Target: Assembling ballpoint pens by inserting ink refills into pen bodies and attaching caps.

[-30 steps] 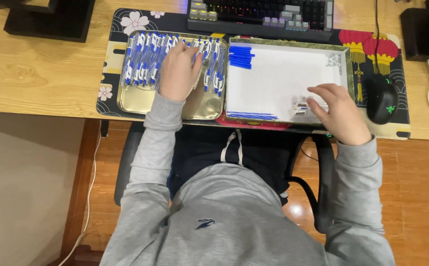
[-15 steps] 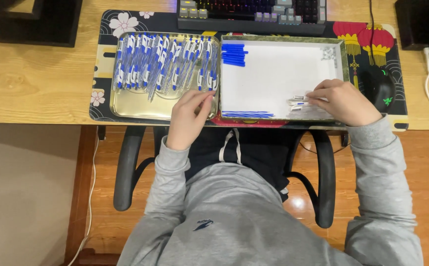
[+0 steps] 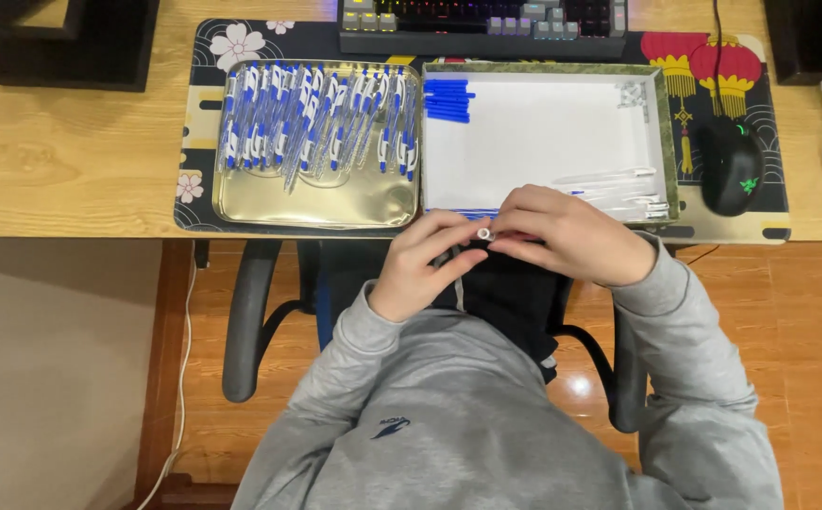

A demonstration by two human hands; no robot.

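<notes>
Left hand: at the desk's near edge, just below the gold tray, fingers curled, tips pinching the small pen part together with the other hand.
Right hand: touching the left one, fingers bent and closed over the same pen part, knuckles over the white tray's near rim.
Pen part: short, pale, round end facing up, held between both hands' fingertips, in front of the gap between the two trays.
Gold tray: on the desk mat, left; blue-and-white pens in a row along its far half.
White tray: right of the gold one; blue caps stacked in its far left corner, clear barrels near its right front.
Mouse: black, right of the white tray.
Keyboard: beyond both trays.
</notes>
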